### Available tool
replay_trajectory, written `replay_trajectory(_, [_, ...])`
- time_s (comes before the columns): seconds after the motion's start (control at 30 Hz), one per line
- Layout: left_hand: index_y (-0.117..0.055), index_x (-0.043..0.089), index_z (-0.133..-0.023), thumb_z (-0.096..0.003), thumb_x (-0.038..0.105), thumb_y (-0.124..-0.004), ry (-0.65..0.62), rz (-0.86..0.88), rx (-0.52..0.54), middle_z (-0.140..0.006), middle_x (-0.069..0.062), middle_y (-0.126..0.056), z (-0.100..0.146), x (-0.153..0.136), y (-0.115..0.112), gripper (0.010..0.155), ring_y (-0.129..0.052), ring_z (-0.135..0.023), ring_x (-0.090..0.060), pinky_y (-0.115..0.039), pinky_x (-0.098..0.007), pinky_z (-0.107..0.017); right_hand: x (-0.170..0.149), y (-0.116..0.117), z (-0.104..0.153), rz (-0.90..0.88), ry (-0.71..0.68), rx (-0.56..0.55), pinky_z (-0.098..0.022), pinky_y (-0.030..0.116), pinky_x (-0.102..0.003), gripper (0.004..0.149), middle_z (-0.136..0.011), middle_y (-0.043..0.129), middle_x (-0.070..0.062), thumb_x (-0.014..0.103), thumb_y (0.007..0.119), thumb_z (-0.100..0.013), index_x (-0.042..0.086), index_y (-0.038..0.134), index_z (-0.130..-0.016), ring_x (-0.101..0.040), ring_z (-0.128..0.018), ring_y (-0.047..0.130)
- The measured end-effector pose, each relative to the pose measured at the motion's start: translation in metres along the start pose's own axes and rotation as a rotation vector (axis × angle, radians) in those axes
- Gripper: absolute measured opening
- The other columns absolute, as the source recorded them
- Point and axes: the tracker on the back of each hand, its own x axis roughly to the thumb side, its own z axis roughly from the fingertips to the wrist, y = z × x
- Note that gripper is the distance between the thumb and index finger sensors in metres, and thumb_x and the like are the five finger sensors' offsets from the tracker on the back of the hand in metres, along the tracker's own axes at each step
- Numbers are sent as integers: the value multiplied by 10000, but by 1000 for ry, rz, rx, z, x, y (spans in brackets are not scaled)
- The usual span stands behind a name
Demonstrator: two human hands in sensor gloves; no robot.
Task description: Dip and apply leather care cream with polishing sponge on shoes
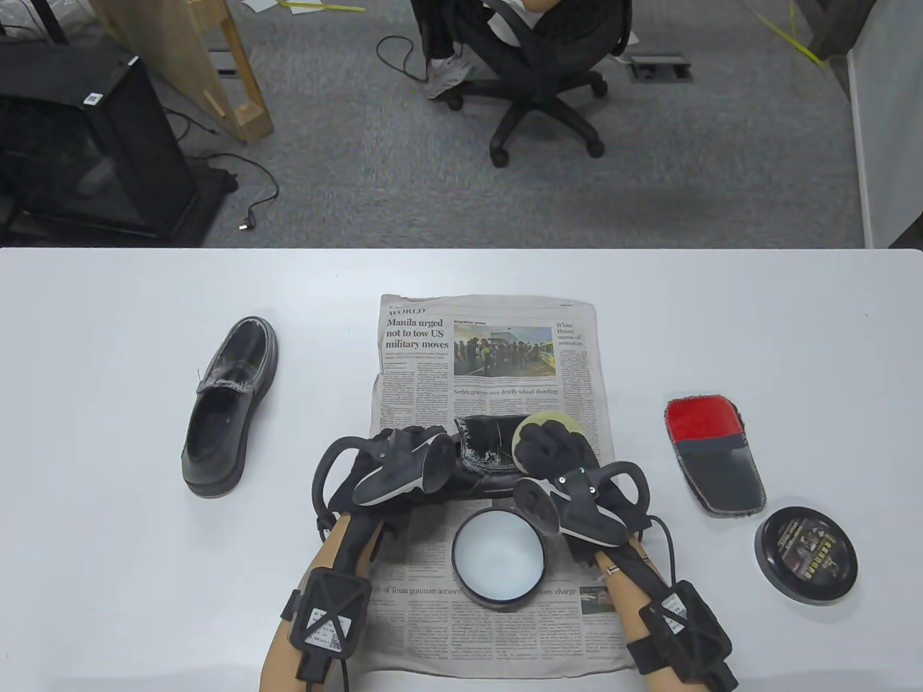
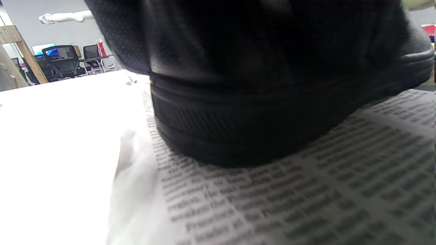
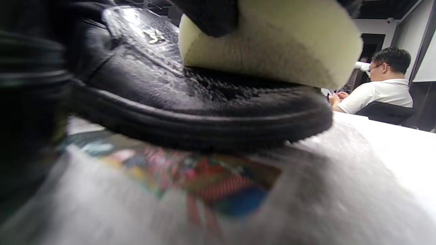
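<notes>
Sponge [image 3: 272, 51] under right fingers [image 1: 551, 443] (on shoe [image 3: 163, 85])

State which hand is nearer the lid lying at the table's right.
Right. The right hand works the sponge on the shoe, nearer the lid; the left hand lies beyond it.

Black glossy shoe [image 1: 490, 450], pale yellow sponge [image 1: 537, 425], red-and-grey, perhaps black, mitt [image 1: 714, 454]

Shoe [image 1: 484, 445]: your hands cover most of it.
Left fingers: hidden behind the tracker.
Newspaper [image 3: 211, 190]: blurred up close.
</notes>
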Motion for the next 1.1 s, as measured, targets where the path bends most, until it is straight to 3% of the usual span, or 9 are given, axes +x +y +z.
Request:
replay_trajectory(0.1, [-547, 333, -1105, -288, 616, -847, 2, 36, 15, -1123, 43, -756, 1, -3, -2, 915, -822, -973, -240, -767, -455, -713, -11, 2, -22, 1, 93, 32, -697, 741, -448, 315, -1087, 635, 71, 281, 638, -606, 351, 596, -911, -282, -1017, 727])
replay_trajectory(0.2, [-552, 338, -1105, -279, 631, -842, 14, 49, 32, -1109, 45, -775, 2, -5, -4, 923, -834, -956, -233, -778, -445, -691, -30, 10, -25, 13, 160, 82, -644, 804, -413, 316, -1081, 645, 67, 282, 645, -602, 356, 601, -906, -299, -990, 776])
replay_trajectory(0.4, [-563, 322, -1107, -276, 638, -836, 31, 46, 31, -1094, 27, -797, 2, -4, -3, 930, -847, -937, -240, -789, -445, -664, -47, 13, 9, 13, 82, 51, -607, 833, -401, 352, -1085, 637, 8, 277, 672, -593, 321, 602, -935, -352, -960, 803])
replay_trajectory(0.57, [-564, 336, -1099, -275, 635, -837, 12, 36, 26, -1103, 45, -781, 1, -4, -3, 918, -833, -953, -232, -773, -443, -694, -25, 9, 33, 45, -37, -15, -657, 781, -413, 370, -1091, 625, -11, 278, 670, -593, 304, 595, -954, -361, -991, 753])
replay_trajectory(0.77, [-550, 353, -1099, -277, 620, -841, -3, 40, 13, -1125, 74, -756, 0, -5, -3, 912, -817, -989, -210, -768, -438, -722, 0, 3, 4, -16, -22, -42, -717, 678, -486, 369, -1110, 613, 6, 283, 630, -609, 300, 561, -971, -334, -1043, 677])
replay_trajectory(0.9, [-545, 338, -1110, -282, 621, -844, 0, 60, 17, -1128, 50, -760, 0, -6, -4, 924, -822, -980, -220, -767, -442, -715, -19, 8, -25, -68, 155, 58, -697, 715, -458, 357, -1097, 633, 19, 278, 633, -606, 305, 558, -954, -303, -1022, 713])
replay_trajectory(1.0, [-554, 337, -1108, -274, 637, -835, 15, 55, 34, -1103, 34, -793, 1, -6, -4, 930, -843, -956, -218, -783, -435, -694, -32, 12, -23, -114, 208, 92, -687, 737, -426, 351, -1095, 626, 24, 267, 657, -600, 320, 577, -938, -305, -1011, 722])
replay_trajectory(1.1, [-558, 326, -1111, -274, 647, -833, 26, 49, 26, -1092, 12, -809, 1, -6, -4, 937, -858, -936, -230, -796, -421, -683, -37, 14, -8, 0, 201, 95, -661, 789, -374, 375, -1101, 611, -8, 273, 653, -601, 300, 554, -961, -313, -980, 772])
